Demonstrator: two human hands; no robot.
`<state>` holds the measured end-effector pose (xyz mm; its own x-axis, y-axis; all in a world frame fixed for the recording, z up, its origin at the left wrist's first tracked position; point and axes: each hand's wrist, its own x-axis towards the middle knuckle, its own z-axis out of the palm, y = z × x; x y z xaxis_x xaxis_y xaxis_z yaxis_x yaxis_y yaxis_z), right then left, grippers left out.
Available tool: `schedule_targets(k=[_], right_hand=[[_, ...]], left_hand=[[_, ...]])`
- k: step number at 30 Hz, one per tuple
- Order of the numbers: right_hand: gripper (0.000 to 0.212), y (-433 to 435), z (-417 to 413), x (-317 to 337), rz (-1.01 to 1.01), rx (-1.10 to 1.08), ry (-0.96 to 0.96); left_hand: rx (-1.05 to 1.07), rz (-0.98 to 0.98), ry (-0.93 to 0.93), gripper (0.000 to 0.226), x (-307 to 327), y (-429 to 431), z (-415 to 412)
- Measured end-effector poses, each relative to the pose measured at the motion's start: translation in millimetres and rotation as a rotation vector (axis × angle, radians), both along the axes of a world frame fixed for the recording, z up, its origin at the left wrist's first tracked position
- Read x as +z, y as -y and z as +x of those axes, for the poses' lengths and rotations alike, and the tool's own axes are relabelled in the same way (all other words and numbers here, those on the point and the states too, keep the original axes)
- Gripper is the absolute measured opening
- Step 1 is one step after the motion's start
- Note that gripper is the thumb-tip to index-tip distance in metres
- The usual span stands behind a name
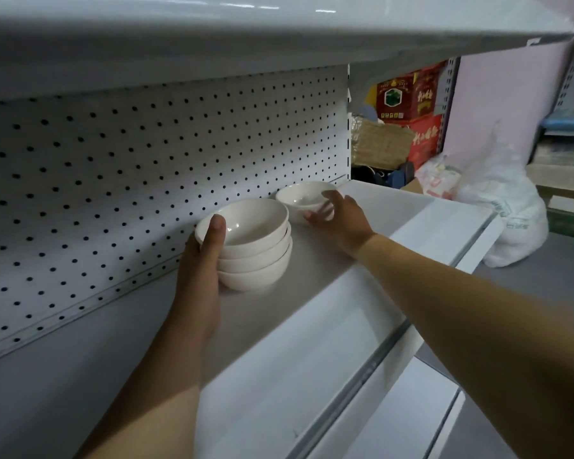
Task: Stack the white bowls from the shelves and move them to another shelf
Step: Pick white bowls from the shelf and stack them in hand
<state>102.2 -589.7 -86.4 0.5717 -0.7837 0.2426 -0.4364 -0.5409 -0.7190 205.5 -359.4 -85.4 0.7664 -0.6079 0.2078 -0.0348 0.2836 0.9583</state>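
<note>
i had the left hand (201, 260) wrapped round the left side of the stack of three white bowls (256, 246), thumb hooked over the top rim. the stack sat on the shelf (312, 309), near the pegboard back (146, 160). the right hand (342, 217) was on the single bowl (299, 195), just behind and to the right of the stack, with fingers over its near rim and thumb against its outer wall, a pinch on one edge only. that part was slightly blurred, so i could not tell how firm the pinch was.

the risk, as i judged it: a one-edge pinch on smooth ware could let the bowl tip or slip as it lifted. it stood close to the stack, so a swing could knock rim on rim. set in off-centre, it could sit canted on top. the left hand held only one flank, so a shove from the right might slide the bowls apart.

the upper shelf (212, 44) hung low overhead and limited how high the bowl could rise. past the shelf's end stood red cartons (411, 104), a woven basket (378, 140) and a white plastic bag (504, 207), well apart from the bowls.
</note>
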Motion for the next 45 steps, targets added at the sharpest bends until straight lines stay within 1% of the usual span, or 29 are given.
schedule_targets(k=[1, 4, 5, 8, 11, 13, 19, 22, 25, 27, 32, 35, 38, 41, 43, 45], right_hand=[[0.065, 0, 3, -3, -0.012, -0.009, 0.019], [0.049, 1, 8, -5, -0.033, -0.035, 0.094], [0.045, 1, 7, -5, -0.040, -0.039, 0.109], [0.042, -1, -3, -4, -0.033, -0.051, 0.180], [0.044, -8, -9, -3, -0.049, -0.077, 0.265], [0.045, -12, -9, -3, -0.079, -0.097, 0.374], [0.040, -28, -15, 2, -0.054, -0.061, 0.732], [0.039, -45, -16, 11, -0.060, -0.038, 0.853], [0.038, -65, -14, 20, -0.063, 0.014, 0.968], [0.040, -75, -13, 22, -0.091, 0.066, 1.018], [0.048, -86, -8, 18, -0.152, 0.227, 1.008], [0.052, -86, -7, 14, -0.213, 0.257, 0.959], [0.050, -85, -7, 11, -0.277, 0.264, 0.910], [0.052, -82, -6, 7, -0.306, 0.266, 0.856], [0.054, -81, -6, 6, -0.278, 0.280, 0.815], [0.056, -82, -7, 5, -0.243, 0.305, 0.765]], left_hand=[[0.002, 0.004, 0.007, 0.067, 0, 0, 0], [0.001, 0.014, 0.028, 0.092, 3, 0, -1], [0.002, 0.018, 0.033, 0.095, 3, 0, -1], [0.007, 0.031, 0.051, 0.097, 4, -2, -2], [0.013, 0.045, 0.044, 0.101, 4, -2, -1], [0.005, 0.044, 0.045, 0.102, 5, -2, -2], [-0.001, 0.035, 0.049, 0.104, 0, 0, 3], [0.014, 0.036, 0.065, 0.111, -2, 3, 1], [-0.003, 0.049, 0.155, 0.106, -4, 4, 0], [-0.013, 0.045, 0.176, 0.101, -6, 5, 3], [-0.057, 0.039, 0.196, 0.094, -7, 7, 8], [-0.080, 0.017, 0.219, 0.091, -6, 7, 5], [-0.119, -0.011, 0.220, 0.086, -4, 6, -1], [-0.121, -0.024, 0.179, 0.091, -2, 6, -4], [-0.107, -0.012, 0.170, 0.097, -1, 6, -3], [-0.097, -0.004, 0.168, 0.098, -2, 6, -2]])
